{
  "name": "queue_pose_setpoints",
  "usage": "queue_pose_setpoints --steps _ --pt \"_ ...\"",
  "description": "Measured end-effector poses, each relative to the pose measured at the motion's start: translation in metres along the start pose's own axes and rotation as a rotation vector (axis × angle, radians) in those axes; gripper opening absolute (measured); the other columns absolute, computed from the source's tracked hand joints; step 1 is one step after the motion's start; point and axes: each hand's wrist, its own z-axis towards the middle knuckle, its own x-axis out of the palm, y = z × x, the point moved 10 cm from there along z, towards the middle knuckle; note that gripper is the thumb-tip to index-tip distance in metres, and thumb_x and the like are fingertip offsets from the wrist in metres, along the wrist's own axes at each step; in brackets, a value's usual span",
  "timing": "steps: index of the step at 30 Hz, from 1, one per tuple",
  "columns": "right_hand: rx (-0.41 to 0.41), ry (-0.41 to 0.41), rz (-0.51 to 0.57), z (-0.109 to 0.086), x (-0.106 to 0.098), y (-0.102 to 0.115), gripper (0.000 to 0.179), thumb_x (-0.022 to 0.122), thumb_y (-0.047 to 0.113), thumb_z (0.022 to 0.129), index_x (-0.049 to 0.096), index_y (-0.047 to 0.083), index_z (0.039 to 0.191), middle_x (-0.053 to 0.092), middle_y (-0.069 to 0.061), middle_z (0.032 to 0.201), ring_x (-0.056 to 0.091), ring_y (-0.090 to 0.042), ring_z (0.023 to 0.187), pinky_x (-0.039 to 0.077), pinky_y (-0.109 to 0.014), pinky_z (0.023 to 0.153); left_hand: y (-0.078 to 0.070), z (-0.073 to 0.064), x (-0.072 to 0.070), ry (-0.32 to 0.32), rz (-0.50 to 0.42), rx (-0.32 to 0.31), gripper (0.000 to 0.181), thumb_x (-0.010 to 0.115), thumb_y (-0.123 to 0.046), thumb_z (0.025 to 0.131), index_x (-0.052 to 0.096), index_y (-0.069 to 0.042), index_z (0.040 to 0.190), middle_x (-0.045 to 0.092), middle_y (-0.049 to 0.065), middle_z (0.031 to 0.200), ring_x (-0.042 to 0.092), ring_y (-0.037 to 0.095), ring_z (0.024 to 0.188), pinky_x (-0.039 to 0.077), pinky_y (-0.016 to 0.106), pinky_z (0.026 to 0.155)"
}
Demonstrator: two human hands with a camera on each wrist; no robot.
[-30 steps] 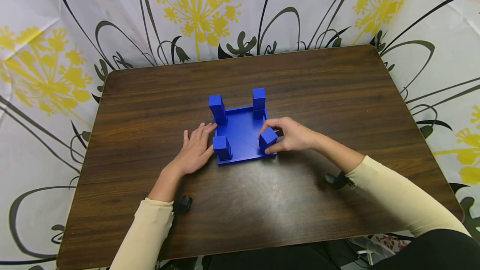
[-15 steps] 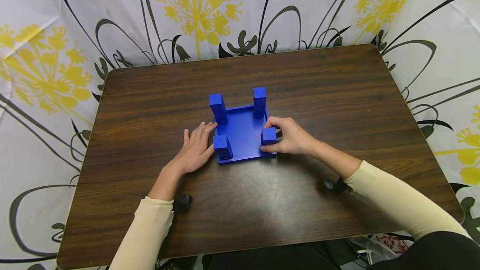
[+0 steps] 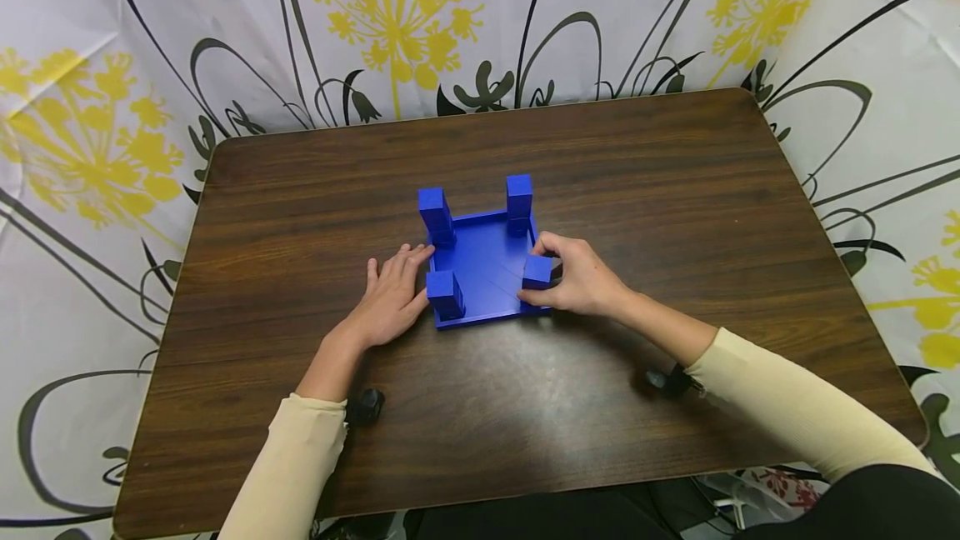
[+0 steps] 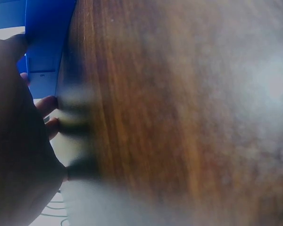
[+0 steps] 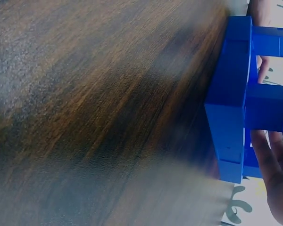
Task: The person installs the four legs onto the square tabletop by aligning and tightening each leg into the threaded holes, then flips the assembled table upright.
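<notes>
A person in cream sleeves is working at a dark wood desk (image 3: 645, 190) draped behind with a flower-print cloth (image 3: 390, 15), where a square blue plate (image 3: 480, 265) is lying flat near the middle with four blue square posts standing at its corners. The right hand (image 3: 581, 277) is curling its fingers (image 3: 551, 242) and thumb around the near-right post (image 3: 537, 272), pinching it from the outer side as it is standing upright at that corner; judging by the grip, it is seating or steadying the post there. The left hand (image 3: 390, 300) is lying palm down on the desk just beside the plate's left edge, its fingers straight and slightly apart, fingertips touching the plate by the near-left post (image 3: 445, 293), apparently bracing the plate so it is not sliding under the other hand's push. The far-left post (image 3: 434, 215) and far-right post (image 3: 518, 200) are standing untouched, looking taller than the near pair. The right wrist view is showing the plate's edge (image 5: 231, 99) meeting the wood grain, with fingers at the frame's right margin; the left wrist view is blurred, showing little beyond a dark palm (image 4: 14, 155) beside blue plastic. Small black camera mounts are sitting at both wrists.
</notes>
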Motion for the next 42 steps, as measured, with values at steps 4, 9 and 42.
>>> queue_pose_setpoints --steps 4,9,42 --pt "-0.008 0.004 -0.017 0.000 0.000 0.001 0.041 0.088 0.014 0.072 0.051 0.011 0.090 0.063 -0.002 0.093 0.066 -0.017 0.088 0.057 -0.033 0.071 0.000 0.000 0.000 -0.001 0.004 0.001 0.063 0.034 -0.047 0.105 0.012 -0.020 0.157 0.015 0.014 0.160 0.004 0.036 0.148 -0.006 0.070 0.107" --pt "-0.028 0.024 -0.042 0.000 0.001 0.002 0.050 0.090 0.024 0.071 0.053 0.011 0.101 0.063 -0.007 0.104 0.062 -0.019 0.098 0.056 -0.036 0.074 -0.001 0.000 0.000 0.001 0.006 -0.002 0.063 0.034 -0.048 0.105 0.012 -0.020 0.157 0.016 0.014 0.160 0.004 0.036 0.148 -0.006 0.070 0.107" --pt "-0.018 0.391 0.129 0.003 0.011 0.002 0.037 0.081 0.011 0.082 0.063 0.011 0.114 0.066 -0.003 0.110 0.061 -0.020 0.102 0.050 -0.039 0.092 0.000 0.000 0.000 -0.007 0.002 -0.003 0.063 0.034 -0.048 0.105 0.013 -0.020 0.157 0.016 0.013 0.160 0.004 0.034 0.149 -0.006 0.069 0.107"
